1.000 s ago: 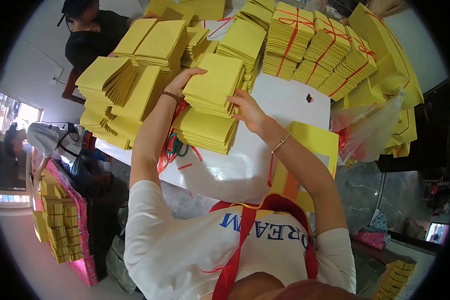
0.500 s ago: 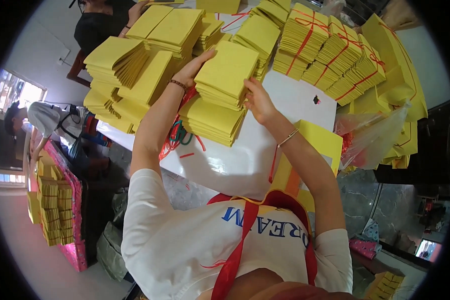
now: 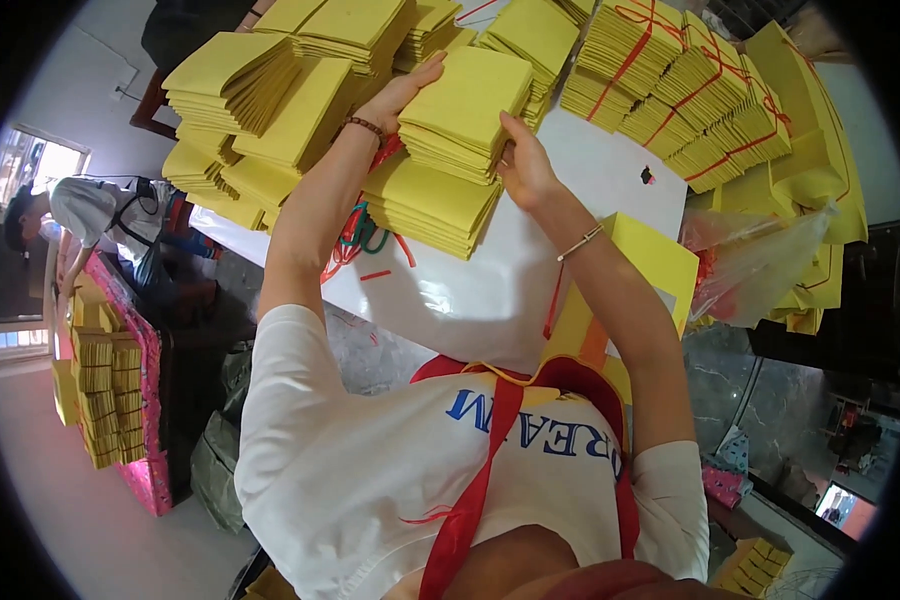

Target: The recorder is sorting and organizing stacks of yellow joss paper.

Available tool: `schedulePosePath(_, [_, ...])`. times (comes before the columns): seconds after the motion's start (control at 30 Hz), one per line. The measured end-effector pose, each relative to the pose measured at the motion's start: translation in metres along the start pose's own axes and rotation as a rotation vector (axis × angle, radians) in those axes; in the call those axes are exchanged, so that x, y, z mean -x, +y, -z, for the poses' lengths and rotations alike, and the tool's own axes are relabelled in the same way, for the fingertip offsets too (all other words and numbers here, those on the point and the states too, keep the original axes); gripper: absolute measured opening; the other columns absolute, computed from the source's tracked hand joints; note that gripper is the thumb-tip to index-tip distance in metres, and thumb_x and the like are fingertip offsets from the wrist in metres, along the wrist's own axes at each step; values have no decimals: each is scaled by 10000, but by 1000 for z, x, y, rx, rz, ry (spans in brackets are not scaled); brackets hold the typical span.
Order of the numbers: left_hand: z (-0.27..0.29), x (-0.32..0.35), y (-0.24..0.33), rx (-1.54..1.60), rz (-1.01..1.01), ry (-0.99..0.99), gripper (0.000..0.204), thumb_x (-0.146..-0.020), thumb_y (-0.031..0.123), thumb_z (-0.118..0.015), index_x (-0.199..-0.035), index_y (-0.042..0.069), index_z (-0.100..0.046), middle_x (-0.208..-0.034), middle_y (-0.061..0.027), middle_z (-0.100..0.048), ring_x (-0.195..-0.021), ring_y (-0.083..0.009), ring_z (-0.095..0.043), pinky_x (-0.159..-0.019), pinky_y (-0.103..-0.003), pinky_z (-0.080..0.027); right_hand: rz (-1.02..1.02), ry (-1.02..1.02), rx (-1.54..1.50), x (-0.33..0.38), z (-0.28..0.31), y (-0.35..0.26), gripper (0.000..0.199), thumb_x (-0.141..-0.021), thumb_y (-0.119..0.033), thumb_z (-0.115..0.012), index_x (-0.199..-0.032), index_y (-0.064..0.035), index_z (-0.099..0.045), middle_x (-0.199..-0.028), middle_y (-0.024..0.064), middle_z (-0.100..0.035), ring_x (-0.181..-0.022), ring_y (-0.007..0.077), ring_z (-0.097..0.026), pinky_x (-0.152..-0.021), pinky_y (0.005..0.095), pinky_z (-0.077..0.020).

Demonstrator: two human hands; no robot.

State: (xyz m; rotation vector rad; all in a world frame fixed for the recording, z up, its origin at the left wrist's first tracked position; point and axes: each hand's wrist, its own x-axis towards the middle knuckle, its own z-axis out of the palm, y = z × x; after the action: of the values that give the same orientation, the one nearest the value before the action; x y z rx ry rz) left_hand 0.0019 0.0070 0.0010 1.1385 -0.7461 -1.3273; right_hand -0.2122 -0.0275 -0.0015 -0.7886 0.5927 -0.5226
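A stack of folded yellow paper [image 3: 465,97] sits on top of another yellow folded pile [image 3: 435,205] on the white table. Along its left side lies my left hand [image 3: 398,98], the fingers stretched toward its far corner. My right hand [image 3: 527,165] is at the right side, thumb near the top edge and the other fingers bent against the sheets' ends, partly hidden. Between them, both hands hold the stack. Just below my left wrist, green-handled scissors [image 3: 367,235] lie among red ribbon strips [image 3: 342,255].
Loose yellow piles [image 3: 290,110] crowd the left of the table [image 3: 450,305]. Ribbon-tied bundles [image 3: 630,65] stand at the far right, beside a clear plastic bag [image 3: 760,265]. A yellow sheet [image 3: 650,265] lies under my right forearm. Another person [image 3: 100,215] bends over bundles at left.
The whole view has shifted, so the table sits higher in the picture. Both hands stay at the sides of the same stack; my right fingers look more bent.
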Motion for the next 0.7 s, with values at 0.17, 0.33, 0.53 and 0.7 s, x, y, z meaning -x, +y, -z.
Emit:
schedulePosePath(0.17, [16,-7,3,13,31,-29,564,-930,292,-501,-1425,164,-264,-1396,-3,-376,-1229,-138,-414,-978,-313,-394,30,1,15,9,-20,-9,562,-854,-182,-565,-1329,-30,-305,-1336,148,-389,-1236,256,-366,-1036,402,-286])
schedulePosePath(0.33, [20,-13,8,65,86,-82,570,-922,282,-516,-1417,133,-276,-1349,-45,-429,-1186,-152,-459,-969,-306,-398,-27,22,-38,7,-21,-9,352,-868,-148,-561,-1198,-123,-443,-1101,17,-544,-997,161,-520,-896,340,-398])
schedulePosePath(0.53, [8,-7,1,-15,99,-13,602,-912,281,-530,-1423,116,-257,-1347,-52,-436,-1171,-154,-475,-942,-288,-410,-62,19,15,-14,2,9,384,-860,-140,-554,-1225,-130,-436,-1130,14,-541,-1029,164,-509,-892,353,-388])
schedulePosePath(0.7, [2,-3,12,-33,142,-22,660,-886,290,-569,-1423,95,-238,-1331,-60,-451,-1160,-157,-486,-940,-291,-416,-43,9,122,3,-7,0,568,-859,-171,-556,-1359,-136,-289,-1306,64,-418,-1202,203,-391,-929,387,-353])
